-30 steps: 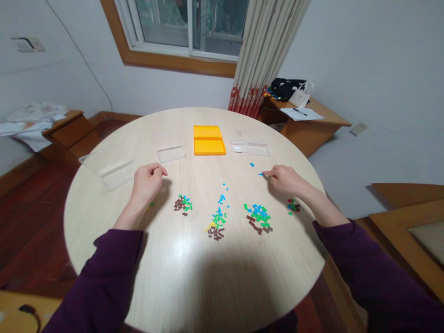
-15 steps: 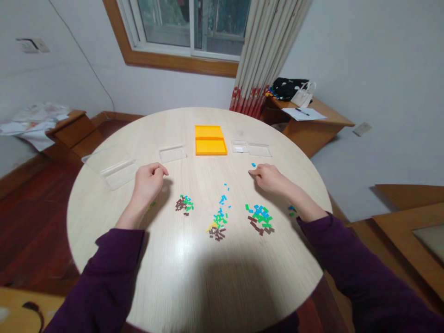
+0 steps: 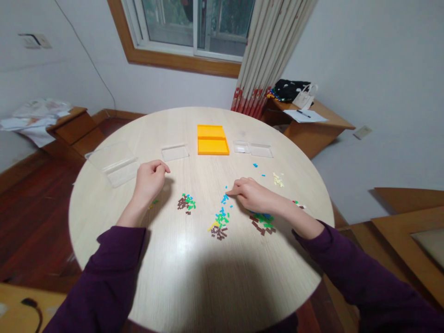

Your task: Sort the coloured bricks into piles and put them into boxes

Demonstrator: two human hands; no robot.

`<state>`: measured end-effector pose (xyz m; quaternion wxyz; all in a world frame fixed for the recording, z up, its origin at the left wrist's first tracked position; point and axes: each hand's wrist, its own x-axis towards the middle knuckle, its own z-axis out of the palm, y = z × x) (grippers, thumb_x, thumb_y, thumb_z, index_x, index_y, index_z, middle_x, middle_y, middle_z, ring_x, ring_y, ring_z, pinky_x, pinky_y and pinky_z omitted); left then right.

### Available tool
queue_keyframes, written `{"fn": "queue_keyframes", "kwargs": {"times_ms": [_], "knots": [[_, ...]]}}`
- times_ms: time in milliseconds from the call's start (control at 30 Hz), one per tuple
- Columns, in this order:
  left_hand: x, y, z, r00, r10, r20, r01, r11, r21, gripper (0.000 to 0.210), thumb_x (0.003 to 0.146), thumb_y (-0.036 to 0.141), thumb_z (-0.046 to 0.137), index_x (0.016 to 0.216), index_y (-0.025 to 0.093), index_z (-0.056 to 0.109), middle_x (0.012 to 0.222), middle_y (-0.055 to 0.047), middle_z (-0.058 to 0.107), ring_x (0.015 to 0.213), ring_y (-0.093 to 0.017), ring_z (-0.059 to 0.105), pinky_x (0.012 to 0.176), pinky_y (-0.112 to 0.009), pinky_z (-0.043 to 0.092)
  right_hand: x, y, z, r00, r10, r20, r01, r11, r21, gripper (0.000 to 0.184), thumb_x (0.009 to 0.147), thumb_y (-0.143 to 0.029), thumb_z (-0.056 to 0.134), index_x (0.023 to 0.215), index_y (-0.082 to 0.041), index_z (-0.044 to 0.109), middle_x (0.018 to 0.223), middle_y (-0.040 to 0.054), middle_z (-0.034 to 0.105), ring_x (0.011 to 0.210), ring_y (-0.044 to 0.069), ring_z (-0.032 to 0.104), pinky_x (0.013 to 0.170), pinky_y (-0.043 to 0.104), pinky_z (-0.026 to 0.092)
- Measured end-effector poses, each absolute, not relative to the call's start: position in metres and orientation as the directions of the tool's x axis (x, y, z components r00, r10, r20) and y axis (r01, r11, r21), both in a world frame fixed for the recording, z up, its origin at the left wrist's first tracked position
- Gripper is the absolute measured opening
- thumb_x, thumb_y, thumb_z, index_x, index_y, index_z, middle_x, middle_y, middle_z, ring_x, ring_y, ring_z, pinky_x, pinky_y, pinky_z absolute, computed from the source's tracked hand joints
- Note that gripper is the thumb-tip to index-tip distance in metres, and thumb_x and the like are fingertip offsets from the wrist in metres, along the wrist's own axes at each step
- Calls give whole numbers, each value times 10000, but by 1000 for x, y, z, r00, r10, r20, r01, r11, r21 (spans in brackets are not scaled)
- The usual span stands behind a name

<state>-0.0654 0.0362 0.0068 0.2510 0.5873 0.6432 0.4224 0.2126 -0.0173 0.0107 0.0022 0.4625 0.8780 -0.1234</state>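
Note:
My right hand [image 3: 252, 194] reaches over the table's middle, index finger stretched out and the other fingers curled. Its fingertip is at the small blue bricks [image 3: 224, 200], seemingly touching one. Below these lie small green bricks [image 3: 222, 219], yellow bricks [image 3: 212, 225] and brown bricks [image 3: 219, 232]. My left hand [image 3: 151, 177] hovers or rests at the left, closed, thumb against the curled fingers; what is inside, if anything, is hidden. Right of it lies a brown, green and blue brick pile [image 3: 186, 203]. My right hand partly hides a larger brick pile [image 3: 262, 223].
An open orange case [image 3: 213, 147] stands at the back of the round table [image 3: 166, 277]. Clear plastic trays [image 3: 175, 152] flank it, and a larger clear box [image 3: 120, 172] lies at the left. Blue bricks [image 3: 255, 165] and pale yellow bricks [image 3: 278, 180] lie on the right.
My right hand has moved left and nearer, from beside the blue bricks at the back right to the middle bricks. A single blue brick now shows where its finger was. My left hand stays put.

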Motion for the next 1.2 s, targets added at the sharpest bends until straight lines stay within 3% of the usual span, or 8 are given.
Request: {"fn": "queue_keyframes", "kwargs": {"times_ms": [133,300,500,800,1200], "knots": [[-66,36,6,-175,965,194,545,-69,836,187,600,222,391,516,194,556,439,18,419,478,-144,391,533,-281,297,216,-21,17,-617,784,-65,760,573,-307,416,851,-54,402,1072,-170,736,911,95,652,894,197,569,875,345,397],[-68,38,3,-167,965,203,548,-80,832,193,594,240,388,517,195,560,426,24,412,465,-140,371,510,-275,274,250,-2,11,-475,880,22,862,470,-189,434,834,-66,404,1094,-172,735,885,102,654,870,214,580,849,368,419],[-66,38,6,-185,966,179,543,-52,838,192,599,219,387,503,200,552,413,29,381,441,-134,355,496,-275,262,313,12,-8,-209,975,74,978,209,-2,459,800,-78,387,1068,-157,752,881,148,677,842,260,599,792,417,434],[-67,38,2,-187,964,190,519,-68,852,194,593,218,399,495,198,566,388,35,387,419,-127,340,469,-272,237,318,11,-23,-131,991,2,991,131,31,491,842,-95,337,1146,-111,721,894,173,666,841,269,587,788,404,399],[-67,40,0,-171,963,209,549,-83,832,192,594,221,390,501,201,556,410,27,412,436,-132,362,479,-271,262,243,-17,-10,-469,882,-35,874,459,-160,459,831,-67,380,1132,-122,722,813,120,635,816,215,542,789,343,379]]}}
